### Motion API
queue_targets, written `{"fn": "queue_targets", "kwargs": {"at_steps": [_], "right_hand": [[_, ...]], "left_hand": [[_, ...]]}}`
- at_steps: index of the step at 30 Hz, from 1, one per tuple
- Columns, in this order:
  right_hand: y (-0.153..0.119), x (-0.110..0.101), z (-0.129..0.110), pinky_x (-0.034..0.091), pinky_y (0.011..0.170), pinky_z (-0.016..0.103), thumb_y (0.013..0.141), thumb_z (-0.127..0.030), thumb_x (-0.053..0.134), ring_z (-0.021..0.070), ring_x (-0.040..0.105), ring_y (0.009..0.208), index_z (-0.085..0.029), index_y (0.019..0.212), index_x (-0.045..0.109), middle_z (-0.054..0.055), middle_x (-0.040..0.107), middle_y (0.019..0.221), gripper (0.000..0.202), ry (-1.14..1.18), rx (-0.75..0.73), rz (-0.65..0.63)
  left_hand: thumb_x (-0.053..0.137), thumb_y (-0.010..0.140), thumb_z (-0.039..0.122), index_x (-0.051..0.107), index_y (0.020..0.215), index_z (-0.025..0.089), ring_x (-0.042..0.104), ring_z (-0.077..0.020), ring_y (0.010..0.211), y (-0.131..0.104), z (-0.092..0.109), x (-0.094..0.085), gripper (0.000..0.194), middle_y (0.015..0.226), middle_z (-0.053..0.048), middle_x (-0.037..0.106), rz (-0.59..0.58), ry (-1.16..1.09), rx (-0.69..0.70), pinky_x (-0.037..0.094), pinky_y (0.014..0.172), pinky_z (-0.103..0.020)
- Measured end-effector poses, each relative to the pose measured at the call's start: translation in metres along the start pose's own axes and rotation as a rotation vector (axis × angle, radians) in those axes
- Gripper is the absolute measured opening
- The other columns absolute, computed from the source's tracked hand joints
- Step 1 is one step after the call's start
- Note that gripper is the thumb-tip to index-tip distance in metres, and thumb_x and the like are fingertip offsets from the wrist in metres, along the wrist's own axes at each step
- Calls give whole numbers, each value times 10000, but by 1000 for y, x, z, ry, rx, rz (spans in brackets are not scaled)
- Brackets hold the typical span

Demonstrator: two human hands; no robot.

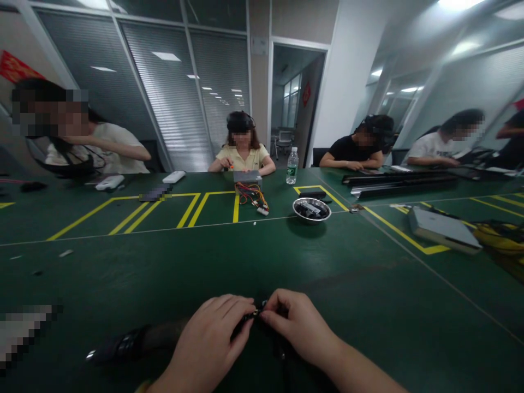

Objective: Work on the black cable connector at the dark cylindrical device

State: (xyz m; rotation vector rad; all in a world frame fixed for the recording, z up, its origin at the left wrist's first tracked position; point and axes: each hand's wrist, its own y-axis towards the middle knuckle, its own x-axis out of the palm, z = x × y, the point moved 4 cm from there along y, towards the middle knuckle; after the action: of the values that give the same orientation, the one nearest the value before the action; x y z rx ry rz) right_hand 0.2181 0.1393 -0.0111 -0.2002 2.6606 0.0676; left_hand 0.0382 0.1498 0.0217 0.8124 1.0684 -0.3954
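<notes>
My left hand [216, 338] is closed around a small dark part [248, 315] low in the middle of the view. At the fingertips a little yellowish spot shows on this part, but its kind is not clear. My right hand [301, 327] meets it from the other side, thumb and forefinger pinched at its end. Beside my left hand lies a dark, rod-shaped thing [133, 343] with a shiny tip, partly hidden by that hand. Below my right hand is another dark, blurred item [282, 356].
Beyond my hands on the green table [164, 267] stand a metal bowl [311, 218] of dark parts, a power supply [248, 177] with coloured wires and a water bottle [292, 166]. A flat silver box [444, 229] lies right. Several people sit across the table.
</notes>
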Motion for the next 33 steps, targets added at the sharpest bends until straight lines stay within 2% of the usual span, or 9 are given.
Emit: {"fn": "queue_targets", "kwargs": {"at_steps": [5,14,24,33], "right_hand": [[-1,0,-4,430,643,231,879,-245,632,144,624,712,-194,827,640,-12,690,766,73,41,13,-36],[0,3,4,386,586,200,831,-208,644,118,550,666,-171,781,613,-11,640,733,70,-9,19,-22],[-1,5,4,365,545,191,802,-211,658,101,518,618,-164,765,598,-17,611,700,85,89,39,-60],[-1,6,4,369,546,191,792,-183,649,102,538,617,-177,783,612,-29,608,690,38,3,-8,-55]], "left_hand": [[550,859,178,642,1012,243,672,-248,958,-2,-1,0,190,1041,-48,717,23,-6,-12,554,841,-424],[563,886,202,631,1056,260,649,-241,981,-3,-4,4,191,1072,-13,703,-45,-37,-47,524,856,-439],[558,852,172,646,962,230,614,-201,848,-2,1,0,153,923,-22,675,-64,-79,-60,486,768,-338],[544,869,177,641,983,244,612,-204,858,-2,0,2,164,937,-15,674,-72,-83,-64,475,778,-348]]}}
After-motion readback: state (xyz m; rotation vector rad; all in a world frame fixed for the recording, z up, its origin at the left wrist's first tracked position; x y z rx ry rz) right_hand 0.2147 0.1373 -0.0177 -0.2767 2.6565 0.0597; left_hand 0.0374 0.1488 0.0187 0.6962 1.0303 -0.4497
